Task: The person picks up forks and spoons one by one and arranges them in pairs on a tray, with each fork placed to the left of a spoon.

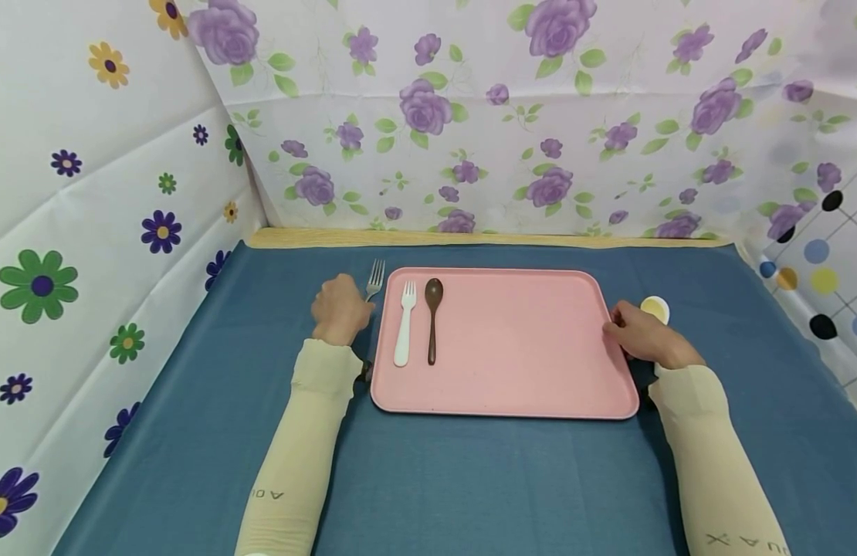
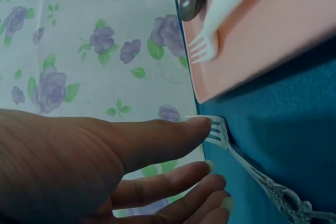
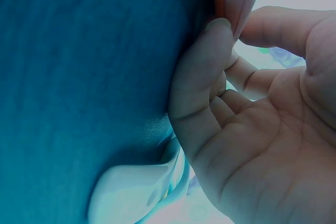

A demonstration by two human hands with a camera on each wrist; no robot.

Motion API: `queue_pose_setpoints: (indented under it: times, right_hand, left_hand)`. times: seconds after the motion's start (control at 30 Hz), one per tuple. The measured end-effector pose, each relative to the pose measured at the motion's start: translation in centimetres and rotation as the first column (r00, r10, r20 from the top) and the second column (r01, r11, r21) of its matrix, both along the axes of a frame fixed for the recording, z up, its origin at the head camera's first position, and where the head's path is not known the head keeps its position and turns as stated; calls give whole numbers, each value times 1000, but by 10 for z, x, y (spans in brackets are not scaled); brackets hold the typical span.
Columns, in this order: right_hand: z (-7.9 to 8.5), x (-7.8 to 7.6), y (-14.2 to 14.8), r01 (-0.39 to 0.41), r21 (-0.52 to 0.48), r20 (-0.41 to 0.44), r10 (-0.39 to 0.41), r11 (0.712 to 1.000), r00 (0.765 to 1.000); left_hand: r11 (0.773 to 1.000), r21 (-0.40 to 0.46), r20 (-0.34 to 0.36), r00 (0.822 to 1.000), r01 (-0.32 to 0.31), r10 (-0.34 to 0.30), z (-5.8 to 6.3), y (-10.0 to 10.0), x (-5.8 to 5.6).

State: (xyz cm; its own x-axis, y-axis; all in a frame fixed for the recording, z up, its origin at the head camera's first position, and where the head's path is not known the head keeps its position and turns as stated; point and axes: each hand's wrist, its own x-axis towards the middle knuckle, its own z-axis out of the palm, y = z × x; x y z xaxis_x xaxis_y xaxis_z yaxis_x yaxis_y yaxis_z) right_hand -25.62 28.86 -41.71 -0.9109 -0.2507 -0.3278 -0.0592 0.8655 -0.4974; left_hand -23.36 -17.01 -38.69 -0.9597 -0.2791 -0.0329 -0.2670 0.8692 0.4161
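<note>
A pink tray (image 1: 519, 340) lies on the blue cloth. On its left part are a white fork (image 1: 404, 324) and a dark brown spoon (image 1: 432, 320), side by side. My right hand (image 1: 644, 336) pinches the tray's right rim between thumb and fingers, as the right wrist view also shows (image 3: 262, 124). Left of the tray, a silver metal fork (image 1: 376, 279) with an ornate handle (image 2: 289, 198) rests on the cloth. My left hand (image 1: 340, 310) is beside this fork, its thumb stretched out and its fingers loosely bent, gripping nothing. The thumb tip overlaps the tines in the left wrist view; contact is unclear.
Just behind my right hand is a small white rounded piece (image 1: 655, 310) with a yellowish inside, partly hidden. A pale wooden strip (image 1: 484, 239) edges the table's far side. Flowered sheets (image 1: 498, 154) hang at the back and left; a dotted sheet (image 1: 824, 282) stands at right.
</note>
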Motion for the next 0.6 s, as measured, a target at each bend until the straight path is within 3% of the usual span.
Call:
queue_pose_setpoints:
  times: [0.6]
  right_hand:
    - [0, 0, 0, 7, -8, 10, -7, 1000, 1000]
  left_hand:
    - [1000, -16, 82, 997, 0, 2, -4, -9, -3]
